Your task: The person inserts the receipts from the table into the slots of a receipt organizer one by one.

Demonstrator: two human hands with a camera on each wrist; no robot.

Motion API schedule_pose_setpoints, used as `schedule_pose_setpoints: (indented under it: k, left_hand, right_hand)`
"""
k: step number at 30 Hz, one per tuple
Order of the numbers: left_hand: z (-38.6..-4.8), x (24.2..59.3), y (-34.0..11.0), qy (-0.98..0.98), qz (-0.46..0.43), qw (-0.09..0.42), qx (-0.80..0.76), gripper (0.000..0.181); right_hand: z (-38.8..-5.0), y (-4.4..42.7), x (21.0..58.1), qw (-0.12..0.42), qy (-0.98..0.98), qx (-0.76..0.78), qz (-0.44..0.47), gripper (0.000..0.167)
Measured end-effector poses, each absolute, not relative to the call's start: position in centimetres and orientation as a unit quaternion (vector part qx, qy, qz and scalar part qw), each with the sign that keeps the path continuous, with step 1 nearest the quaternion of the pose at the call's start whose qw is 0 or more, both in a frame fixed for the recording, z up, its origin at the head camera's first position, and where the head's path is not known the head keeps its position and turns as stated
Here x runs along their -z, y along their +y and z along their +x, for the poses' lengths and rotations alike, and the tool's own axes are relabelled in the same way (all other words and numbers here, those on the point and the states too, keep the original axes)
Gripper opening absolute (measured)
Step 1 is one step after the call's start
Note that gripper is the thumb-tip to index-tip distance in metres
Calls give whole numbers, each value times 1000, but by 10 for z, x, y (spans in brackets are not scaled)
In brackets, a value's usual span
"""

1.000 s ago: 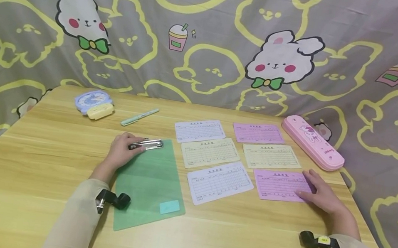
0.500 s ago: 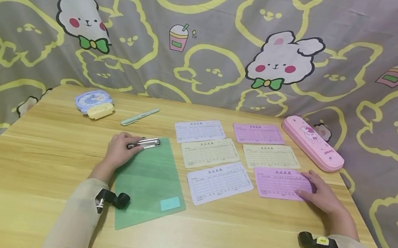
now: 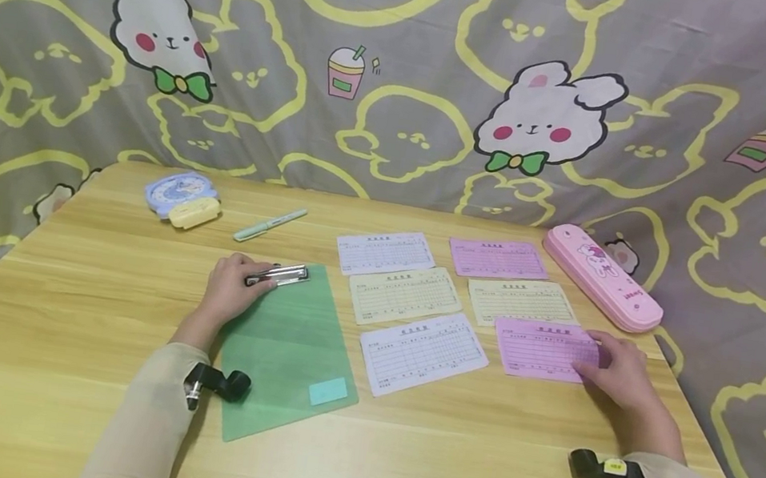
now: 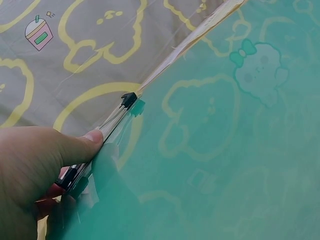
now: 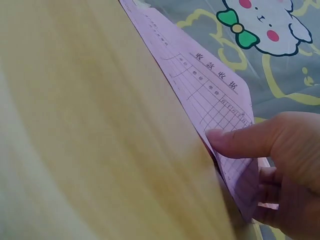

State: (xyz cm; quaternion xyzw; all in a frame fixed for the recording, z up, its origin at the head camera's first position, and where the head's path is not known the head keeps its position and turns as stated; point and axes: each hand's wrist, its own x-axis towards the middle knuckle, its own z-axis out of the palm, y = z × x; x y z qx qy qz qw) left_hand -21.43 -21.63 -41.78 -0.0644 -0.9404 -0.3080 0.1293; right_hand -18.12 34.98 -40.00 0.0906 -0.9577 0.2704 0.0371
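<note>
On the wooden table [image 3: 88,329], as the head view showed it, a person's left hand [image 3: 231,288] pinched the metal clip [image 3: 287,275] at the far end of a green clipboard [image 3: 292,348], which bore a light blue label [image 3: 329,391] at its near right corner. Printed slips lay to the right of the board: a far white slip [image 3: 387,253], a left yellow slip [image 3: 405,295] and a near white slip [image 3: 423,354] in one column, then a far pink slip [image 3: 499,258], a right yellow slip [image 3: 523,303] and a near pink slip [image 3: 535,349]. The right hand [image 3: 622,371] pinched the near pink slip by its right edge. Farther right, a pink pencil case [image 3: 603,276] lay with its lid closed, its contents hidden. A pale green pen [image 3: 271,226] lay beyond the clipboard, near a blue and yellow item [image 3: 178,192]; whether that was a container could not be told.

From the left wrist, the thumb lay on the clip, with fingers partly hidden behind it, and the see-through board filled the right side.

From the right wrist, the thumb pressed the slip's printed face while the other fingers curled behind its edge
</note>
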Motion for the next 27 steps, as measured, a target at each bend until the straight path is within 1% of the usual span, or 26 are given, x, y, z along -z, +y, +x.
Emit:
schedule_pose_setpoints:
  k: [5,10,15,18,23,27]
  left_hand:
    - [-214,415,-215,-940,-66,127,308,33]
    - [-214,412,-214,-941,-66,122,308,33]
    - [-213,411,-214,-942,-61,116,308,33]
    - [-213,410,-215,-943,-58,113,306,33]
    - [-213,408,-216,-946,-59,104,301,34]
    - [-213,406,-215,-950,-52,84,296,35]
  right_hand:
    - [-181,351,399,21,-950,-299,93,58]
    - [-181,353,397,5,-947,-313,74,65]
    - [-181,357,395,9,-943,-326,64,66]
    - [-180,358,393,10,-942,-330,56,59]
    - [-177,364,387,29,-946,-313,77,37]
    - [-171,367,377,45,-929,-347,118,34]
